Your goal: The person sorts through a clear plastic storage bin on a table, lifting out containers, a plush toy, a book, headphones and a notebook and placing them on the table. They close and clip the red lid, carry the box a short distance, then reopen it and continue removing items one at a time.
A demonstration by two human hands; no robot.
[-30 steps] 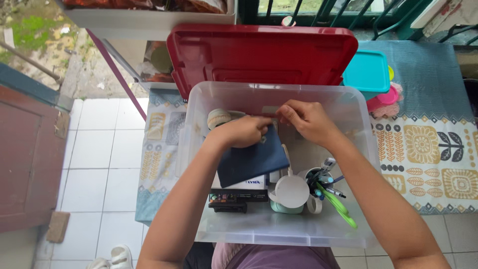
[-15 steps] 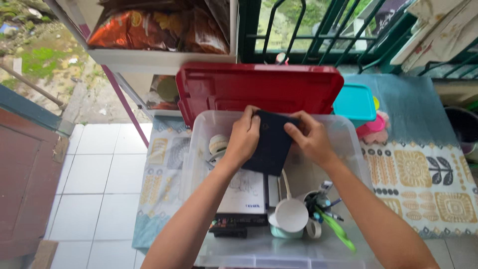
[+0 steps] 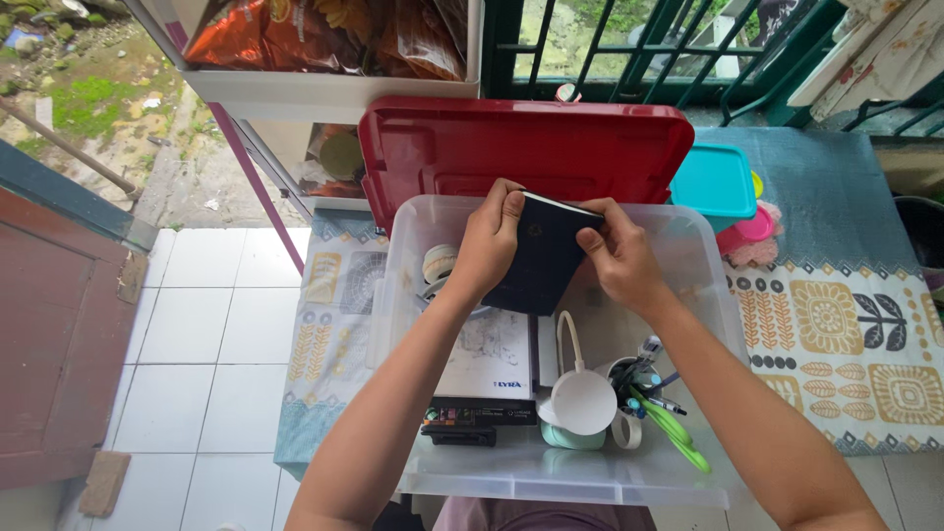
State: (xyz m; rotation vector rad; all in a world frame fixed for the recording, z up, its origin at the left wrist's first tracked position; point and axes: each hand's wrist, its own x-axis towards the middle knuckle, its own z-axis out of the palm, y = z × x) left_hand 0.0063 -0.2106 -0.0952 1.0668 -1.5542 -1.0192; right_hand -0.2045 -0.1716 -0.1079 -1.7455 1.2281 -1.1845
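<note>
Navy notebook (image 3: 539,254) now sits lifted above the clear bin (image 3: 708,295) — a second ago it lay lower inside. Your left hand (image 3: 489,246) and right hand (image 3: 618,258) both pinch its top edge with closed fingers, so it's coming out. Counted: one red lid (image 3: 472,147), one white mug (image 3: 582,401), one teal box (image 3: 716,180).

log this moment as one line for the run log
left hand: holds dark booklet | right hand: holds same booklet | place: above clear bin | behind: red lid | in bin: white cup
</note>
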